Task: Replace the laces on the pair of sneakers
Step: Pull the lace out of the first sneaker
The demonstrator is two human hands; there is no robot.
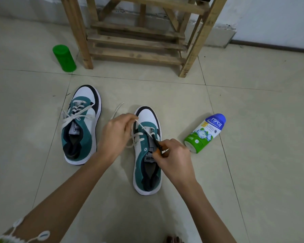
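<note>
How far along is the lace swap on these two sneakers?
Nothing looks finished. The left sneaker is laced in white but untied. In hand: the left hand pulls a white lace on the right sneaker while the right hand holds a dark tool against it; that shoe's upper eyelets are empty. Left: both shoes; no spare laces visible.

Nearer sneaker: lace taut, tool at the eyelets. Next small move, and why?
Probably pull the left hand further up and away, drawing the white lace out of the next eyelet. That hand pinches the lace taut above the nearer sneaker, the right hand holds a dark slim tool at the lacing, and the eyelets nearest the opening look bare.
</note>
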